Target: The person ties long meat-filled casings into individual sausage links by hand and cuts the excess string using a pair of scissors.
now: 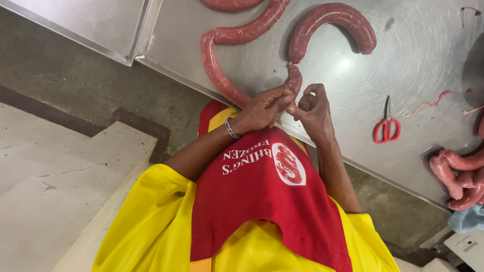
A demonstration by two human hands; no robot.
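Reddish-brown raw sausage in a long curved casing is lain on the brushed steel table, and its narrow end is brought to the table's near edge, where it is pinched between both hands. The left hand, with a silver chain bracelet at the wrist, is closed with its fingertips on the sausage end; the right hand is curled just beside it, touching the left, its fingers clenched around the same tip. From that end, one thick link is arched away to the right, and a thinner length is looped off to the left along the edge. Red-handled scissors are set down, blades shut, well apart to the right. A thin pink scrap of casing is seen beyond them, and a pile of paler pink sausages is heaped at the right border. A red apron over a yellow shirt is worn below the hands.
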